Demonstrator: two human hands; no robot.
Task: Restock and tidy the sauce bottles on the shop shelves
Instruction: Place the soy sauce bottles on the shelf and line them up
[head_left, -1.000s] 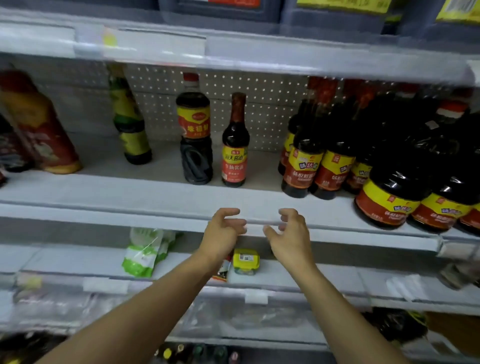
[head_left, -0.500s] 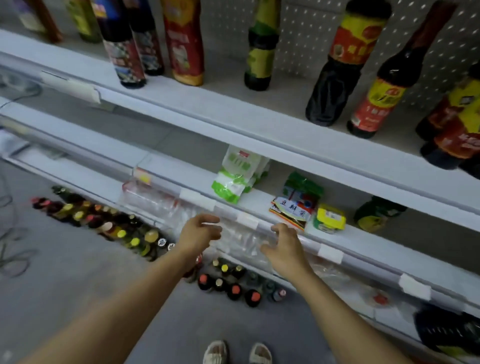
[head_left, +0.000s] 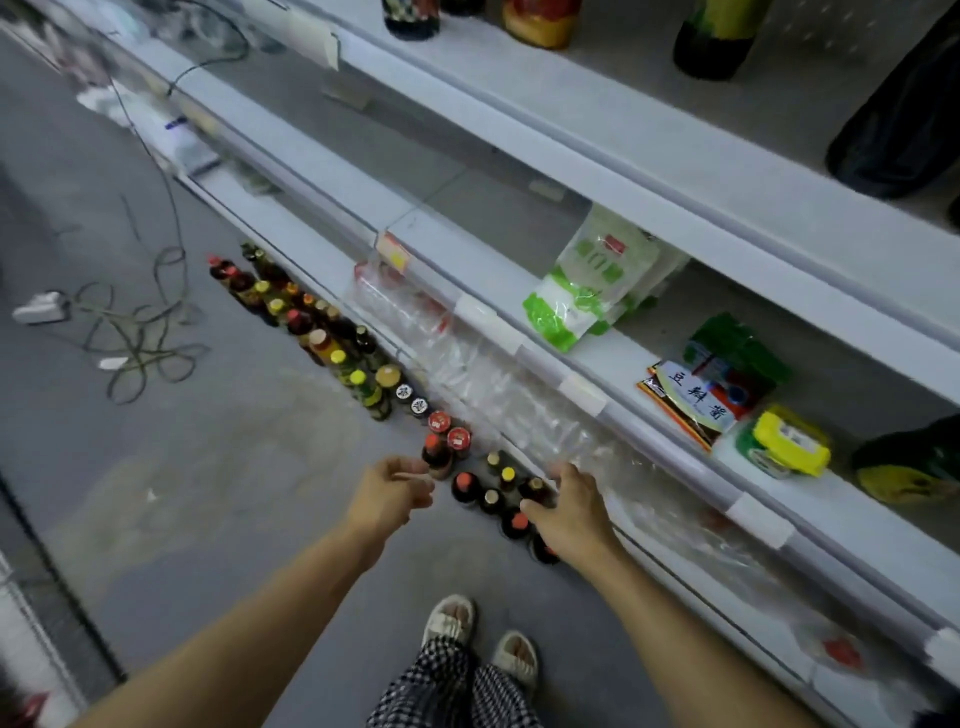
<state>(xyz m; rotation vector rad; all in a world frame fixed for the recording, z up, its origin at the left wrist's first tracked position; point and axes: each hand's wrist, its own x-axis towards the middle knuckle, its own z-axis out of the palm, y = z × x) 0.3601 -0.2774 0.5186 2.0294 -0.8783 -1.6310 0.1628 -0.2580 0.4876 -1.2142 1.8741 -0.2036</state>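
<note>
A long row of sauce bottles (head_left: 332, 343) stands on the grey floor along the foot of the shelves, seen from above by their coloured caps. My left hand (head_left: 387, 496) hovers with loosely curled fingers just left of a red-capped bottle (head_left: 435, 451) and holds nothing. My right hand (head_left: 569, 512) reaches down over the near cluster of bottles (head_left: 493, 493), fingers relaxed, close to the dark caps; whether it touches one I cannot tell. Dark sauce bottles (head_left: 904, 130) stand on the upper shelf at the top right.
White shelves (head_left: 649, 156) run diagonally to the right. On the middle shelf lie a green-white pouch (head_left: 587, 280), a sauce packet (head_left: 701, 395) and a yellow box (head_left: 789, 441). Clear plastic wrap (head_left: 493, 384) covers the lower shelf. Cables (head_left: 135, 322) lie on the floor. My feet (head_left: 478, 639) stand below.
The view has tilted down from the bottle shelf to the floor. Both hands have dropped from the shelf edge to just above the bottles on the floor.
</note>
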